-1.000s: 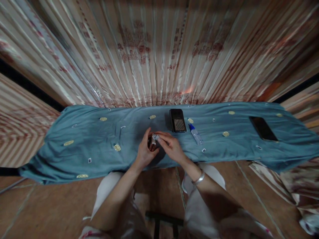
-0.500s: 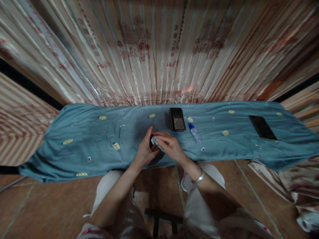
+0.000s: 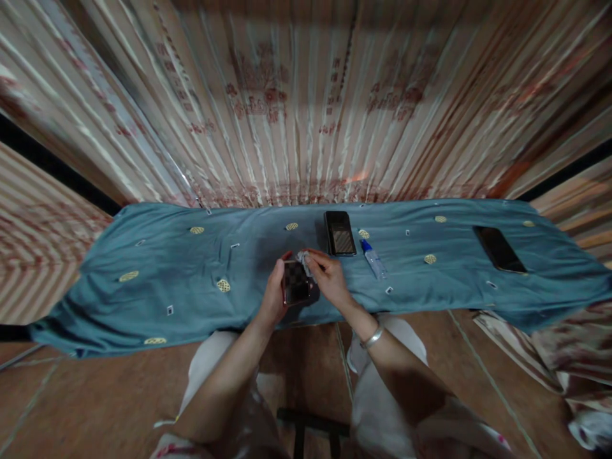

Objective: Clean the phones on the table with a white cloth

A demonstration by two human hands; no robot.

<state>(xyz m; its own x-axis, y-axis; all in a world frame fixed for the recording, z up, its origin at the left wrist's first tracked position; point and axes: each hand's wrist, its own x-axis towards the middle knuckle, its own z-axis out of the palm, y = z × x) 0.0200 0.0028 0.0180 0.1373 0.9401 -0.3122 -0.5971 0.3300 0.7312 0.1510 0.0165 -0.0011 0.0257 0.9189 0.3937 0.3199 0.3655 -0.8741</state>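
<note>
My left hand (image 3: 274, 288) grips a phone (image 3: 296, 284) by its left side, its dark glossy face turned up and its edge reddish. In my right hand (image 3: 329, 275) a crumpled pale wipe (image 3: 306, 260) is pinched between the fingers, at the phone's upper right edge. Whether it is paper or cloth cannot be made out. Just beyond my right hand lies a black, thick phone-like device (image 3: 340, 233) with a striped lower face. A clear small bottle (image 3: 375, 262) with a blue top lies to the right of that hand.
A blue-green patterned cloth (image 3: 182, 268) covers the long narrow table. Another dark phone (image 3: 500, 248) lies towards its right end. Pleated curtains (image 3: 296, 146) hang close behind the table and at both sides. My knees are at the front edge, above a tiled floor (image 3: 119, 395).
The phone has been turned so its dark face shows upward. My right hand and the wipe have shifted from over it to its upper right edge.
</note>
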